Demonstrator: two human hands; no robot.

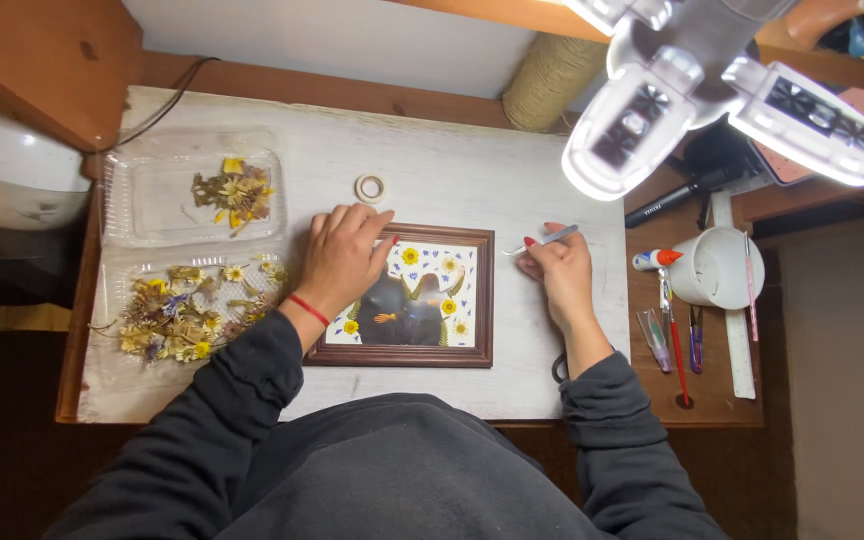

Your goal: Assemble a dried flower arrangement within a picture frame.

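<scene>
White desktop carries a brown picture frame near its front edge. Left hand lies flat, fingers spread, on the frame's left side; right hand pinches silver tweezers just right of it.

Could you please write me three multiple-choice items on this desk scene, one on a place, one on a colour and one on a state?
1. Where does the roll of tape lie?
A. beyond the picture frame
B. inside a tray
C. in the white cup

2. What colour is the band on the left wrist?
A. blue
B. red
C. green

3. What is the right hand doing?
A. lying flat and empty
B. holding tweezers
C. gripping scissors

1 A: the roll sits on the white tabletop above the frame.
2 B: a thin red band crosses the wrist.
3 B: slim silver tweezers stick out from its fingers.
</scene>
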